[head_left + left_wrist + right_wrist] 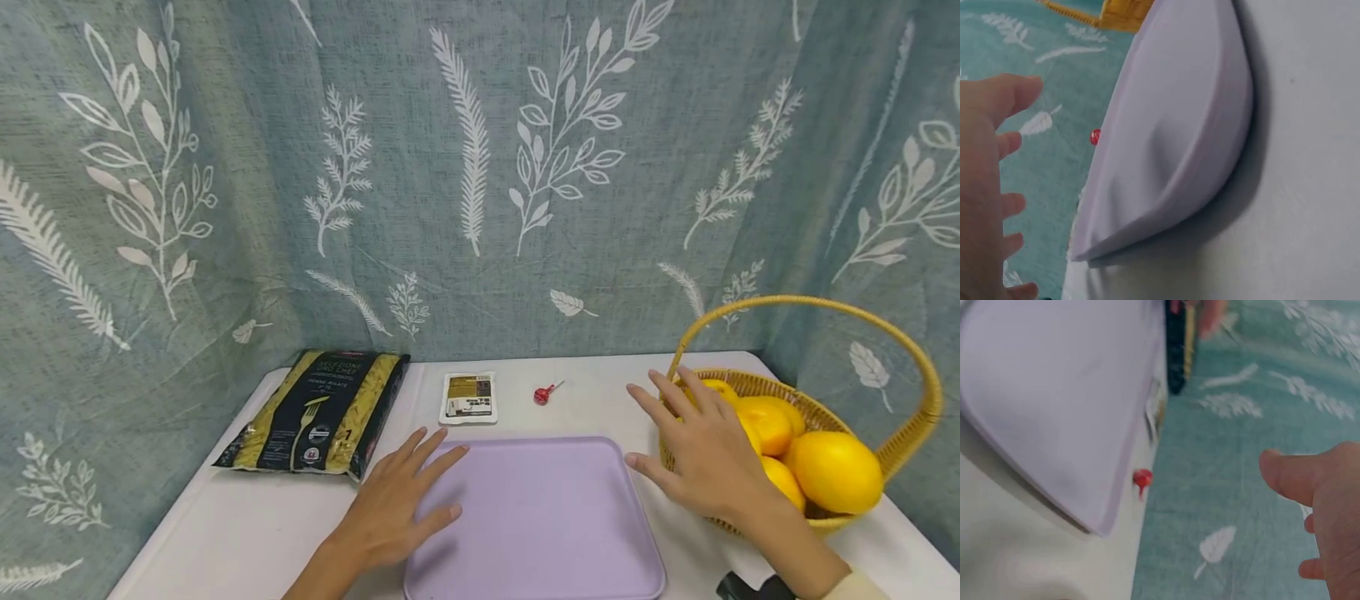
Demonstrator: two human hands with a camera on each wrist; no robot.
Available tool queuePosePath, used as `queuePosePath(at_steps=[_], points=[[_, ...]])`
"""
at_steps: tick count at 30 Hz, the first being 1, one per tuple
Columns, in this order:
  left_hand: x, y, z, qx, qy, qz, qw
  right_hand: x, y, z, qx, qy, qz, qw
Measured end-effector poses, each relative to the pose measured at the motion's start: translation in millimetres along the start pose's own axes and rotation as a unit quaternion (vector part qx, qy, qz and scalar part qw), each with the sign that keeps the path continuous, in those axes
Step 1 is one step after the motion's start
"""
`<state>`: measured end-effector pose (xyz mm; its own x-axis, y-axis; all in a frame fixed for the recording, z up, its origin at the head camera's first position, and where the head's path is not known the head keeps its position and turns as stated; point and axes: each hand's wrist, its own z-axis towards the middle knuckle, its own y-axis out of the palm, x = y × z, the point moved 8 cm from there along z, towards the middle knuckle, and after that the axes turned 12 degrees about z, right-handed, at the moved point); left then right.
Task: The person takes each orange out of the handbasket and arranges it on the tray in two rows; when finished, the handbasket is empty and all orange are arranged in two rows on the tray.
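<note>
My left hand (401, 500) hovers over the left edge of a lilac tray (540, 517), fingers spread and holding nothing. To the right of the tray, my right hand (708, 446) is raised in front of a yellow wicker basket (738, 383), its fingers apart and its palm free. Inside the basket lie several yellow-orange fruits (836, 472), partly hidden by that hand. Behind the tray, a red-wrapped lollipop (542, 396) lies on the table beside a small flat white-edged packet (468, 398). The right wrist view also has the lollipop (1142, 477), just past the tray's edge.
A black and yellow bag of penne pasta (318, 412) lies at the back left of the white table (247, 517). The basket's tall arched handle (810, 302) rises at the right. A black object (753, 587) shows at the front near my right wrist. Patterned green curtain (480, 183) hangs behind.
</note>
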<state>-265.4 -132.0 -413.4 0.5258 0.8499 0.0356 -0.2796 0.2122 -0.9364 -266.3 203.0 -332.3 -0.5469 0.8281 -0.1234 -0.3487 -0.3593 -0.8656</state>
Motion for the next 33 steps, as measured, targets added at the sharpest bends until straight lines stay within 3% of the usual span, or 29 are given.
queuePosePath(at_steps=[8,11,21,28,33], points=[[-18.8,21.7,-2.5,-0.028,-0.031,-0.048,0.9980,31,-1,-10.8,-0.006,0.129,0.013,0.9915],[-24.2,25.5,-7.8,-0.033,-0.035,-0.068,0.9965,37,0,-15.4,-0.011,0.158,0.012,0.9872],[-37.4,31.0,-34.5,-0.043,-0.042,-0.105,0.9926,43,-2,-24.9,0.024,0.163,0.019,0.9861],[-41.7,31.1,-47.7,-0.126,-0.052,-0.168,0.9764,49,-3,-33.1,0.030,0.179,0.027,0.9830],[-39.1,30.1,-50.3,-0.120,-0.023,-0.178,0.9764,53,-2,-36.4,0.035,0.203,0.033,0.9781]])
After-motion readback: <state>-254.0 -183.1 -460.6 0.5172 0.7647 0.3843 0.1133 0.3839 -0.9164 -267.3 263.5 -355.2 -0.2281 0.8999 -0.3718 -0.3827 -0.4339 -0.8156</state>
